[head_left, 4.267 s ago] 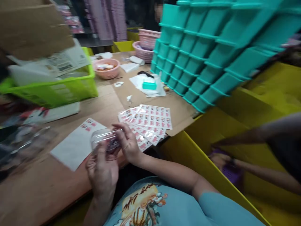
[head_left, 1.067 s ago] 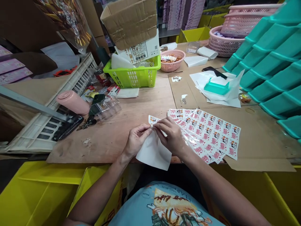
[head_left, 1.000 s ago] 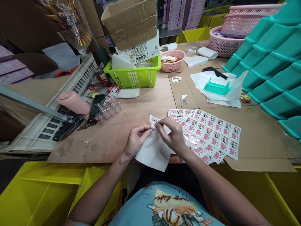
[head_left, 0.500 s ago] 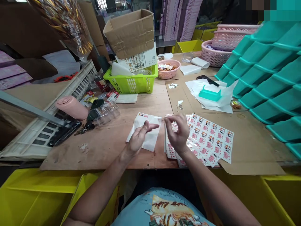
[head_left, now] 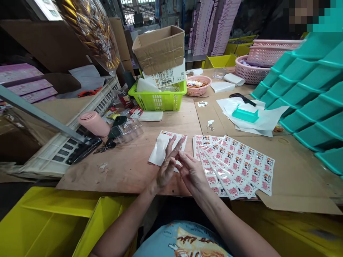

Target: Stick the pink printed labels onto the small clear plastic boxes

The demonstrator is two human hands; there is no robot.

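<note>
My left hand is held above a mostly bare white sticker backing sheet, some fingers stretched upward. The sheet still carries a row of small printed stickers at its top and right edges. Against the left fingers, my right hand has its thumb and fingertips pinched together. Whatever lies in that pinch is too small to make out. Right of the hands, several sheets of pink and orange cartoon stickers lie fanned out, overlapping one another.
A green basket with cardboard boxes stands at the back. Stacked teal trays rise on the right. A teal piece rests on white paper. A pink bottle and clear plastic packaging lie left. Pink baskets stand behind.
My right hand has moved from above the sticker sheets down and left to meet my left hand's fingers. The left fingers now point more upward. The camera view has shifted slightly.
</note>
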